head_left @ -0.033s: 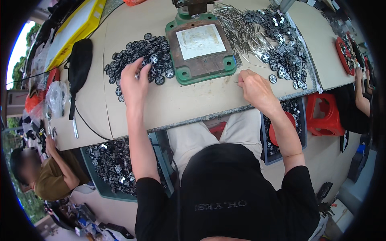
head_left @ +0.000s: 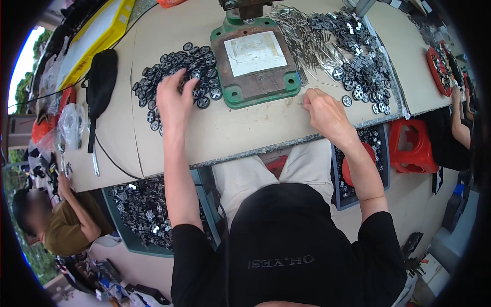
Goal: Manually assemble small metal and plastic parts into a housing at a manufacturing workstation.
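Observation:
My left hand [head_left: 174, 97] hovers over the left pile of small black toy wheels [head_left: 171, 64] with silver spokes. Its thumb and forefinger are apart, their tips beside one wheel [head_left: 195, 74]. Closed in a pinch, my right hand [head_left: 325, 108] rests near the table's front edge, right of the green press base [head_left: 245, 97]. What lies between its fingertips is too small to make out. A white plate [head_left: 255, 53] lies on the press base. Right of it are thin metal rods [head_left: 307, 43] and a second group of wheels [head_left: 358, 93].
Dark small parts [head_left: 353, 30] lie at the far right of the table. A green bin [head_left: 138, 245] and a grey bin [head_left: 386, 176] of parts stand below the edge. A red stool [head_left: 413, 146] is at right. Co-workers sit on both sides; a black cloth item [head_left: 102, 82] lies left.
My left hand has shifted slightly to the right, bringing its fingertips closer to the wheel. My right hand has hardly moved.

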A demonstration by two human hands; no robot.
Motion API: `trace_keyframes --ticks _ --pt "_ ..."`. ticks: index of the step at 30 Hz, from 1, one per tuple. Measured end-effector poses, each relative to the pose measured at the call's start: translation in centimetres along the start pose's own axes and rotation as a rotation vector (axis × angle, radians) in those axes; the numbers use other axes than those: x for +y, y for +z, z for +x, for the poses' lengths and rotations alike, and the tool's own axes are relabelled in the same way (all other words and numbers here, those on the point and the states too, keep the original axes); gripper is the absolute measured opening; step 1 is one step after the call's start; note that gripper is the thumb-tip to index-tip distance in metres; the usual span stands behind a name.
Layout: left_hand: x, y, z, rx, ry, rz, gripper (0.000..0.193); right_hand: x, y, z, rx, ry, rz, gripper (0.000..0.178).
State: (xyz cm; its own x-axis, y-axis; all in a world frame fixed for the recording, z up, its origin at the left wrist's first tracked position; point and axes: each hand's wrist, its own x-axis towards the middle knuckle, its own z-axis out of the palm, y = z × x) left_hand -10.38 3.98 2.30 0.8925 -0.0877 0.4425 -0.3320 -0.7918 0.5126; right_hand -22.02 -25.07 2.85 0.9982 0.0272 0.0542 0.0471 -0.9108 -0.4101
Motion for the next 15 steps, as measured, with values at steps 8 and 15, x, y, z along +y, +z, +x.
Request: trace_keyframes --ticks 8,15 --pt "0.7 1.4 0.4 0.036 0.169 0.071 0.029 -1.3 -1.1 -0.8 0.163 0.021 0.565 0.017" --pt "6.4 0.7 -6.5 -0.525 -0.491 -1.704 0.036 -4.5 0.0 -1.2 0.096 0.020 1.386 0.010"
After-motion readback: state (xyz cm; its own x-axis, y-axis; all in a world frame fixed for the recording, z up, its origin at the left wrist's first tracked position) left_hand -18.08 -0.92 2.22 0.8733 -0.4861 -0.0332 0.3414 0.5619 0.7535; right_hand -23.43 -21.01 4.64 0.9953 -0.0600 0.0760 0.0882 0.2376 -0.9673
